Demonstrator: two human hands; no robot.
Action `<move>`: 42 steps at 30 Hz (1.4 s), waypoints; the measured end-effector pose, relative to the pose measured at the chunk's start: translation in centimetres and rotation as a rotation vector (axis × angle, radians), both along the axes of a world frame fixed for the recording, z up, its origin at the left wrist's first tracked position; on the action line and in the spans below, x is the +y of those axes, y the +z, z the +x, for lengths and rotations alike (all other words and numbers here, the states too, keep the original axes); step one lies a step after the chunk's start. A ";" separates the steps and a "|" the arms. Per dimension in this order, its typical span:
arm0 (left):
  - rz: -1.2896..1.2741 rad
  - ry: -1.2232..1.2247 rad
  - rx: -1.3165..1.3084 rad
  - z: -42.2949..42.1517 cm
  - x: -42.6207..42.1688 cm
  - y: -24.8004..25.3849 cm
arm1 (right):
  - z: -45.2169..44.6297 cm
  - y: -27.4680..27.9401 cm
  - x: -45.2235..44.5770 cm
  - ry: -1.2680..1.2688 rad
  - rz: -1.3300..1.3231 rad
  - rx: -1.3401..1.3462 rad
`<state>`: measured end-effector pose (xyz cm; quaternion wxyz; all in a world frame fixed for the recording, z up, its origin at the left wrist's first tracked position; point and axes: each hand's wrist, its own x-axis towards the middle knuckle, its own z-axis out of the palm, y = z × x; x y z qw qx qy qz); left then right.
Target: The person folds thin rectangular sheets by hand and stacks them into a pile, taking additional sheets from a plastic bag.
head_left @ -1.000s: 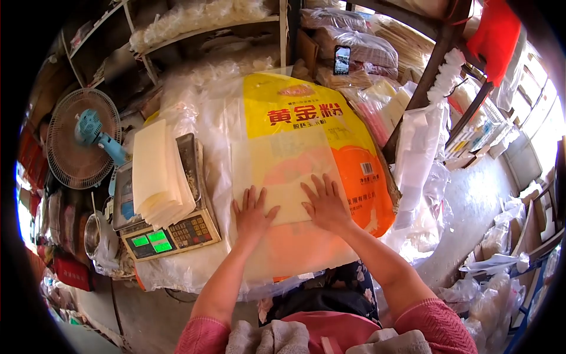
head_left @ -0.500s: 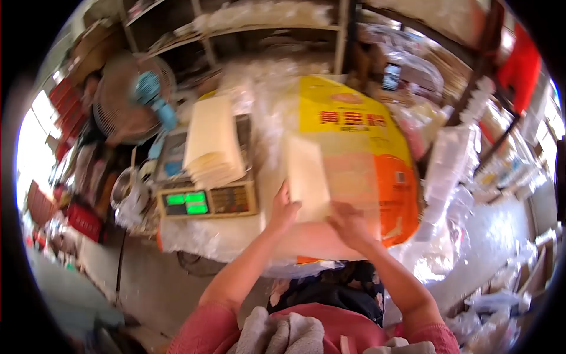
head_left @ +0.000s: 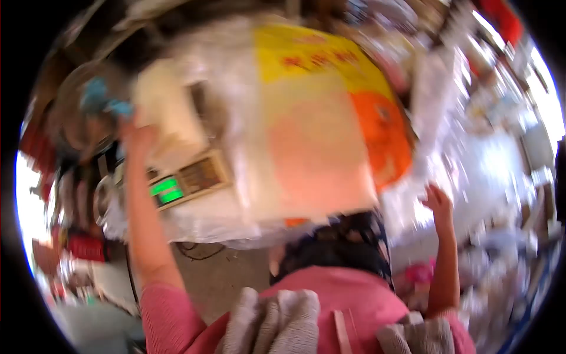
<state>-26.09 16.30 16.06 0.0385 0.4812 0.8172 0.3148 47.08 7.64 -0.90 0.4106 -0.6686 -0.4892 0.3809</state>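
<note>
A stack of cream-coloured folded sheets (head_left: 168,112) lies on a weighing scale with a lit green display (head_left: 167,190). My left hand (head_left: 139,138) is at the left side of this stack; motion blur smears its fingers, so I cannot tell whether it grips the sheets. Out to the right, past the worktable's edge, my right hand (head_left: 439,202) is held in the air with its fingers apart and nothing in it. Between the hands, a yellow and orange printed sack (head_left: 383,130) lies on the table, partly covered by a pale translucent sheet (head_left: 312,147).
A fan with a blue hub (head_left: 94,94) stands left of the scale. Clear plastic wrapping (head_left: 433,88) hangs at the right, with plastic bags (head_left: 501,248) heaped lower down. A red box (head_left: 86,248) sits at the far left.
My left hand has moved left to the stack on the scale, and my right hand has swung out right. The folded cream sheet no longer lies between them. The view has shifted.
</note>
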 end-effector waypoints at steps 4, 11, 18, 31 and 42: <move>0.084 -0.515 0.681 -7.0 2.8 -8.8 | 9.2 -4.4 -6.5 -0.411 -0.083 0.140; -0.034 -0.544 0.723 -7.8 3.1 -7.0 | 19.0 -26.8 -22.3 -0.633 -0.634 -0.357; 0.254 -0.479 0.051 17.5 -1.2 7.4 | 15.4 -27.1 -26.1 -0.323 -0.954 -0.526; 1.033 -1.262 0.323 38.8 -8.1 15.4 | 17.2 -20.4 -29.2 -1.059 -0.414 0.864; 1.222 -1.326 0.263 42.7 -8.8 14.9 | 15.9 -19.6 -12.1 -0.886 -0.393 0.801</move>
